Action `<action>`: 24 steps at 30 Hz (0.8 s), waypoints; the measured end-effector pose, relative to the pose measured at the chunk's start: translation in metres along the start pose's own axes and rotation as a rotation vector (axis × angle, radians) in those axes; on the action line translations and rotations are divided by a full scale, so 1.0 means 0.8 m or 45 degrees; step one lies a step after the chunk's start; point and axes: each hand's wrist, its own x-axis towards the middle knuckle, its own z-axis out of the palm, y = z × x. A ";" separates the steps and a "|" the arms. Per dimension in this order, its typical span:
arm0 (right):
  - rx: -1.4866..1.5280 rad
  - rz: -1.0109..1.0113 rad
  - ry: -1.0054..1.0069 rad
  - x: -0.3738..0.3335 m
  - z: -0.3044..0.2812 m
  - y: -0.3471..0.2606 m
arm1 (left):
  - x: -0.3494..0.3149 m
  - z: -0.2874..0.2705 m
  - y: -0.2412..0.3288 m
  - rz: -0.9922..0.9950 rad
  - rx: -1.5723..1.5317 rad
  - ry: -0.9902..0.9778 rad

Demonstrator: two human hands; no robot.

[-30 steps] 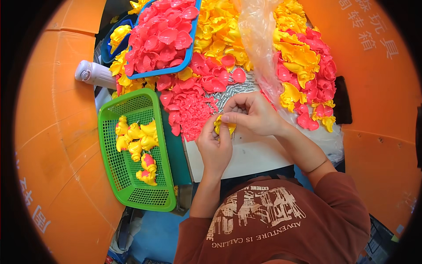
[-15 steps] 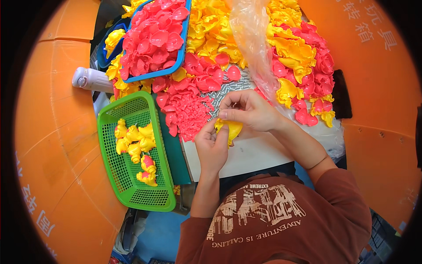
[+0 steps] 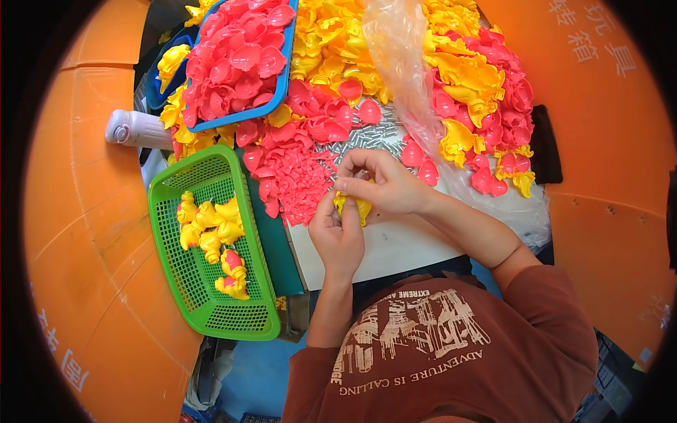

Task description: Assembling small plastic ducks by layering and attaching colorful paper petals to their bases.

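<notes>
Pinching yellow shell (image 3: 364, 209), left hand (image 3: 338, 241) meets right hand (image 3: 388, 186), grip unclear, near pins (image 3: 364, 138) and pink parts (image 3: 302, 185)

Pale lettering (image 3: 415, 379) marks the brown shirt (image 3: 508, 338) and orange panels (image 3: 610, 240).

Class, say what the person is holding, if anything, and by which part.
The left hand holds a yellow piece between thumb and fingers, thumb across it; the right hand is at its top, whether gripping cannot be told.
</notes>
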 end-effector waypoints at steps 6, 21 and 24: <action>-0.930 -0.776 0.297 0.006 -0.018 0.005 | 0.009 -0.028 0.004 -0.189 -0.317 0.115; -1.650 -0.677 0.323 -0.035 -0.051 0.019 | -0.011 -0.068 -0.006 -0.250 -0.212 0.184; -1.614 -0.756 0.315 0.004 -0.033 0.020 | -0.021 -0.068 -0.012 -0.259 -0.247 0.200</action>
